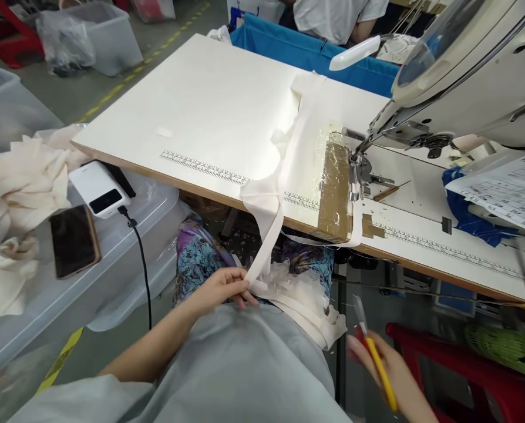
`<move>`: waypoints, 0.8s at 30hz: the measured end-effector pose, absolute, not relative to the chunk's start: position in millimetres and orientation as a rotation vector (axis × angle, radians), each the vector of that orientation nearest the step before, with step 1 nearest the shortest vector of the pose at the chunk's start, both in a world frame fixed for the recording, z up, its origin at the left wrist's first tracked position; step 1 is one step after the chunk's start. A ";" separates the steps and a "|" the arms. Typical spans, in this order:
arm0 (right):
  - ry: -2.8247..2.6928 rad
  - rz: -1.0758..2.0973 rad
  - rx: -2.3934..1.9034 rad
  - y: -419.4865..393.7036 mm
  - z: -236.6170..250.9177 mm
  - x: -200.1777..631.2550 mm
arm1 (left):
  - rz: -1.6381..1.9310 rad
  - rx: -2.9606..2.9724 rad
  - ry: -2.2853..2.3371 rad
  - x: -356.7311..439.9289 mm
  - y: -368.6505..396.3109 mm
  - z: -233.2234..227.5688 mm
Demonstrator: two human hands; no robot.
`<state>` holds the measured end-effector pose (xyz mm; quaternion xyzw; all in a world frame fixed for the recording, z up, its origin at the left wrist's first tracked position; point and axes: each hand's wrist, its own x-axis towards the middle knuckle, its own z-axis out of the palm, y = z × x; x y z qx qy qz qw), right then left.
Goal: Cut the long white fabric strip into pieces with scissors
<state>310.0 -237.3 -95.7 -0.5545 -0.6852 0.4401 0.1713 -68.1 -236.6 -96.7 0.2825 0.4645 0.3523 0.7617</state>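
Observation:
My left hand [227,288] is closed, pinching a cream fabric strip [269,249] between thumb and fingers above my lap. From there the strip runs up over the table edge and across the tabletop. More cream fabric [322,320] lies bunched on my lap. Off to the lower right, my right hand [388,364] is wrapped around yellow-handled thread snips [379,370], their blade pointing up and smeared by motion. A narrow cream band [356,226] hangs over the table edge below the presser foot of the sewing machine [456,100].
The white sewing table [192,100] carries printed rulers and a taped brown block [337,188]. At left, a phone [74,241], a white power bank [100,189] and cream fabric rest on a plastic bin. A red stool [447,364] stands lower right. A person sits beyond the blue cloth bin [280,44].

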 end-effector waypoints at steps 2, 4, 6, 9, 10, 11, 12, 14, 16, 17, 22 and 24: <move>-1.978 1.610 -1.473 -226.1 -89.0 268.2 | 0.801 0.576 1.016 -59.4 -243.4 -95.6; -2.115 1.780 -1.338 -212.7 -79.2 230.9 | 0.813 0.567 1.057 -56.3 -247.3 -92.4; -2.243 1.865 -1.231 -198.3 -72.0 203.4 | 0.814 0.562 1.096 -57.1 -249.5 -89.8; -2.409 1.936 -1.098 -179.2 -71.1 181.0 | 0.826 0.553 1.118 -60.9 -251.4 -88.5; -2.461 1.939 -1.069 -174.3 -72.8 177.2 | 0.832 0.548 1.121 -62.1 -251.8 -88.3; -2.510 1.927 -1.051 -170.3 -74.9 174.4 | 0.839 0.545 1.123 -62.9 -252.0 -88.0; -2.558 1.902 -1.042 -167.1 -77.0 172.2 | 0.845 0.542 1.126 -63.5 -252.2 -87.6; -2.647 1.816 -1.030 -163.1 -80.5 168.7 | 0.849 0.540 1.127 -63.9 -252.0 -86.6; -2.731 1.687 -1.023 -161.4 -82.0 165.7 | 0.845 0.538 1.124 -63.6 -251.4 -85.6; -2.764 1.614 -1.026 -161.1 -81.9 164.2 | 0.841 0.538 1.123 -63.4 -251.0 -85.5; -2.883 1.213 -1.117 -162.5 -75.5 157.6 | 0.823 0.529 1.135 -63.1 -249.0 -88.1; -2.919 1.098 -1.143 -163.4 -72.5 155.6 | 0.828 0.522 1.138 -63.6 -248.5 -89.5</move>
